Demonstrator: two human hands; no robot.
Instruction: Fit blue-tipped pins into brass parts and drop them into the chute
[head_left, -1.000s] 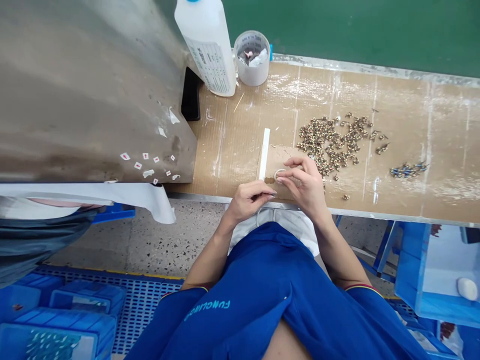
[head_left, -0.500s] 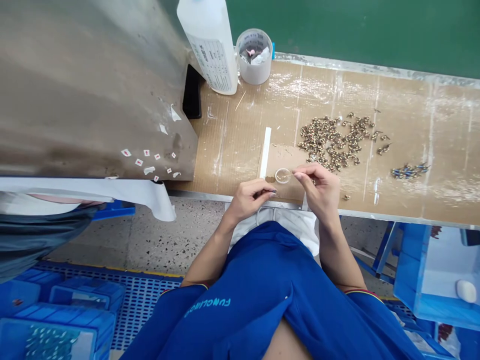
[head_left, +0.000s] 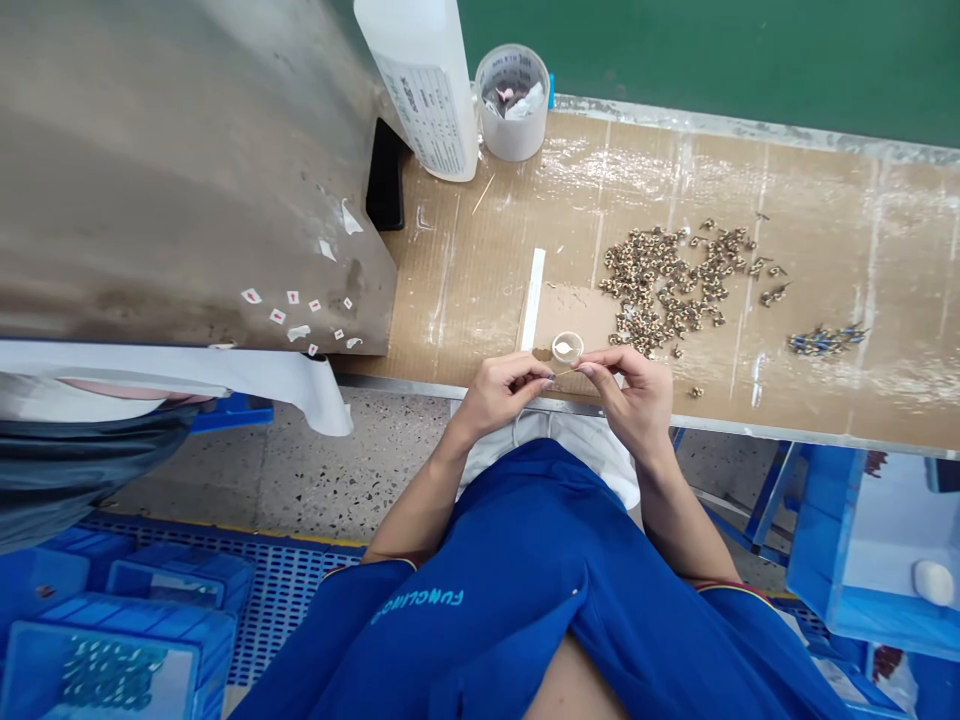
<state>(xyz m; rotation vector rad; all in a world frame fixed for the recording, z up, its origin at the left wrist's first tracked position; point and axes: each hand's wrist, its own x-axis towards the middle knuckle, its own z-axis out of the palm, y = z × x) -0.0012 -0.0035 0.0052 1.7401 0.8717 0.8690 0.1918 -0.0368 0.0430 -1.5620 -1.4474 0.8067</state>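
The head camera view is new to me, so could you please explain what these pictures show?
The camera is worn on a person's head and looks down at their bare hands; no machine is involved. Their left hand and right hand meet at the front of a cardboard-covered bench. The right fingertips appear to pinch a thin stick, next to a small clear cup. Farther right lie small brass-coloured parts and blue-tinted parts. Behind stand a white labelled bottle and a clear tub.

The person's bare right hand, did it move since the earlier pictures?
Yes. The bare right hand has moved back toward the person's body and slightly rightward, judged against the thin white strip lying on the brown cardboard table top.
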